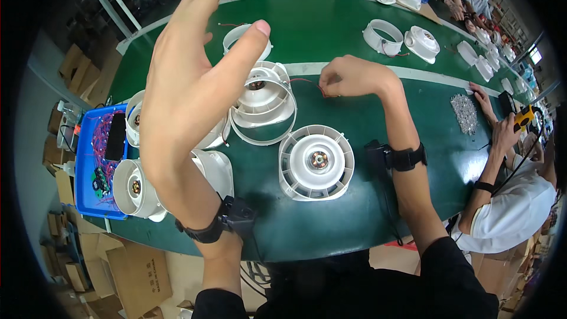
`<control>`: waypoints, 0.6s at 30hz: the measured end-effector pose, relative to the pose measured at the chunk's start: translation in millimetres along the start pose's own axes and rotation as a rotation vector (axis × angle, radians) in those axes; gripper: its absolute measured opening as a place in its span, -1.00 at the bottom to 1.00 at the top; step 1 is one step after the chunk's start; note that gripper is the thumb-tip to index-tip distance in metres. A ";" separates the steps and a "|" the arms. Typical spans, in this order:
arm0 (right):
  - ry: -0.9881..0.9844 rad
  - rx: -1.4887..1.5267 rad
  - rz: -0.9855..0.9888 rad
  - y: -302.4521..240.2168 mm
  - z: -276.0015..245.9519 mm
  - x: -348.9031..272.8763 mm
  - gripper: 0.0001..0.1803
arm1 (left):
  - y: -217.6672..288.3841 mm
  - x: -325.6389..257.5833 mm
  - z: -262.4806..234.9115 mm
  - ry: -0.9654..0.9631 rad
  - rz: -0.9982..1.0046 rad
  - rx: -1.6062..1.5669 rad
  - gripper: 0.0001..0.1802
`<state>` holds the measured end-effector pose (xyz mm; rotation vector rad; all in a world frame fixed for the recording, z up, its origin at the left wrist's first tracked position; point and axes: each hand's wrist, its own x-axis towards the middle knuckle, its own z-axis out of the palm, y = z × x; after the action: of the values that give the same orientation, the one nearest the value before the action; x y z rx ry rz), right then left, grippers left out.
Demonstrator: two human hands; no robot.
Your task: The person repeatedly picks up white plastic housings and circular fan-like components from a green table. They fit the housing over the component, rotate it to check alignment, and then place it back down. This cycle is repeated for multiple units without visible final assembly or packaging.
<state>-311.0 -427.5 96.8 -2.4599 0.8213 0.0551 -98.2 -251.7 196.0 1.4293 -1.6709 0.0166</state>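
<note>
My left hand (183,77) is raised over the left part of the table, thumb and fingers spread, with nothing in it. My right hand (357,77) is closed, fingertips pinching a thin red wire (304,80) that runs left toward a white ring (266,142). This ring leans against a white fan housing (269,117), beyond the middle of the table. Closer to me, a round white fan housing (303,145) with vanes and a copper-coloured centre lies flat between my forearms. My left hand and arm partly cover several white housings behind them.
A blue tray (81,159) with wires and a black object sits at the left edge. Another ring (378,38) and housing (420,41) stand at the far right, near a pile of small metal parts (463,114). A co-worker's hand (505,136) is by a yellow tool (523,118).
</note>
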 end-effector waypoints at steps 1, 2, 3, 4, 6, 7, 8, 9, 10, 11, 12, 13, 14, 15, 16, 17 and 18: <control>-0.025 -0.089 0.067 -15.1 -0.4 -7.8 -0.69 | -2.1 -0.3 -0.4 0.001 0.000 0.006 -0.50; -0.052 -0.177 0.132 -29.1 -1.0 -13.0 -0.69 | -4.2 -1.6 -1.0 0.001 -0.002 0.013 -0.50; -0.127 -0.138 0.150 -40.8 -6.1 -17.8 -0.67 | -3.9 -1.4 -1.6 0.005 0.004 0.009 -0.51; -0.175 -0.109 0.112 -44.2 -2.8 -18.7 -0.67 | -4.0 -1.7 -2.6 0.009 0.009 0.006 -0.51; -0.265 -0.055 0.038 -49.6 3.2 -20.5 -0.68 | -1.3 -1.4 -5.9 0.021 0.027 0.006 -0.51; -0.282 -0.019 0.016 -47.5 12.8 -15.7 -0.69 | 0.9 -1.4 -6.7 0.025 0.038 0.013 -0.52; -0.306 0.026 0.025 -46.8 21.1 -11.0 -0.69 | 2.7 -1.7 -8.1 0.028 0.048 0.020 -0.52; -0.332 0.072 0.036 -44.8 29.5 -6.0 -0.69 | 2.7 -2.3 -8.4 0.026 0.045 0.019 -0.52; -0.354 0.115 0.048 -40.4 35.0 -3.2 -0.69 | 4.9 -2.9 -9.2 0.028 0.044 0.017 -0.53; -0.351 0.162 -0.014 -30.6 39.1 -2.2 -0.70 | 7.4 -3.6 -9.7 0.029 0.045 0.013 -0.53; -0.342 0.199 -0.020 -26.9 37.5 -5.0 -0.71 | 9.1 -4.0 -12.0 0.027 0.032 0.002 -0.54; -0.331 0.236 -0.024 -23.5 36.0 -9.7 -0.71 | 10.5 -4.5 -14.8 0.023 0.021 -0.012 -0.54; -0.319 0.273 -0.027 -20.3 35.0 -15.6 -0.72 | 11.9 -4.6 -17.3 0.019 0.010 -0.027 -0.55; -0.302 0.292 -0.012 -21.2 36.7 -18.2 -0.64 | 11.4 -6.2 -21.4 0.021 0.004 -0.012 -0.55; -0.257 0.297 -0.010 -21.5 36.6 -24.9 -0.59 | 11.0 -7.3 -24.1 0.032 -0.002 -0.008 -0.55; -0.211 0.302 -0.008 -23.0 35.6 -33.2 -0.54 | 10.7 -8.0 -26.3 0.043 -0.008 -0.005 -0.56; -0.164 0.310 0.004 -22.7 34.1 -44.4 -0.49 | 11.6 -9.0 -26.1 0.048 -0.013 -0.010 -0.56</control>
<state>-329.8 -370.8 87.7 -2.1316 0.7060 0.1197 -92.3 -226.9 211.8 1.4215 -1.6206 0.0344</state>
